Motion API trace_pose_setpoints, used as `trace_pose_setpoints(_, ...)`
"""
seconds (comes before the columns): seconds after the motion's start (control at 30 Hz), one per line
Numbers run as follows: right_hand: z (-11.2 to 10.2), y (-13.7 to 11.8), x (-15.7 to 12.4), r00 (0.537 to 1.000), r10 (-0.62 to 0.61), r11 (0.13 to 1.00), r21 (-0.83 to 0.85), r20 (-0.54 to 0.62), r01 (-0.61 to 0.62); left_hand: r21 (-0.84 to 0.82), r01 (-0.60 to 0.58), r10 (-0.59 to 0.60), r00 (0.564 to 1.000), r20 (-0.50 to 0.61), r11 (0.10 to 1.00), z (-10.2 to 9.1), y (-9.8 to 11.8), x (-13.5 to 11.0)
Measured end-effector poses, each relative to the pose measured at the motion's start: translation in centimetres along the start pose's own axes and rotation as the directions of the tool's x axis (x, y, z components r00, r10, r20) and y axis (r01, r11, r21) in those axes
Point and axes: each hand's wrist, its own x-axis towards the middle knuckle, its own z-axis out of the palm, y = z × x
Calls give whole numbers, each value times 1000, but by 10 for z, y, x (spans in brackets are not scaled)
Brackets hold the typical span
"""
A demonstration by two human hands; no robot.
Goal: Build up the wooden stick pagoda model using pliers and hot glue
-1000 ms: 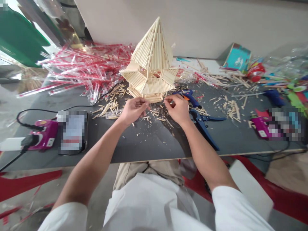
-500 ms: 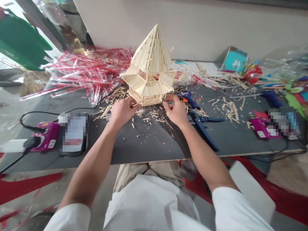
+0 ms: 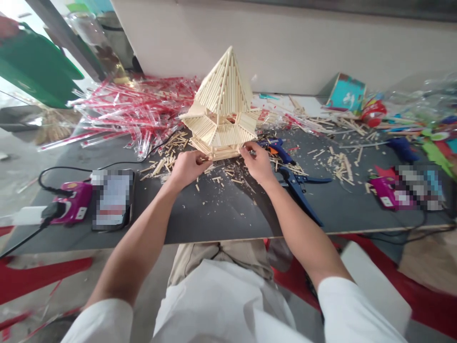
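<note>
A pagoda model (image 3: 224, 90) made of pale wooden sticks stands on the dark table, with a pointed upper roof and a wider slatted lower roof. My left hand (image 3: 191, 166) is closed in a pinch at the front left corner of its base. At the front right corner, the thumb and fingers of my right hand (image 3: 256, 162) are pinched on the base edge. My fingertips partly hide both corners. Behind my right hand lies a blue hot glue gun (image 3: 282, 151), and blue-handled cutters (image 3: 303, 195) rest beside my right forearm.
Red-and-clear plastic wrappers (image 3: 132, 112) are heaped at the back left. Stick offcuts (image 3: 341, 166) lie scattered over the table (image 3: 214, 214). A phone (image 3: 113, 200) and a purple power strip (image 3: 76, 202) with cables are on the left. Another glue gun (image 3: 403, 150) lies on the right.
The camera view has shifted slightly. My right thumb and fingers have come together at the base's right corner, and my left hand has turned slightly at the left corner.
</note>
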Motion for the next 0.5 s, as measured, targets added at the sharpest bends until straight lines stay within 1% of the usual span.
trace_pose_setpoints(0.13, -6, -11, 1, 999, -18, 997, -75, -44, 15, -91, 27, -28, 1000, -9, 995, 0, 2, 0)
trace_pose_setpoints(0.27, -10, -21, -1, 998, -39, 998, -56, -45, 37, -158, 42, -47, 999, -27, 987, -1, 6, 0)
trace_pose_setpoints(0.4, -13, -32, -1, 997, -52, 997, -54, -65, 48, -262, 37, -51, 998, -46, 964, -4, 12, -1)
trace_pose_setpoints(0.5, -17, -38, 2, 991, -70, 995, -75, -117, 61, -345, 41, -67, 996, -62, 938, -5, 17, -3)
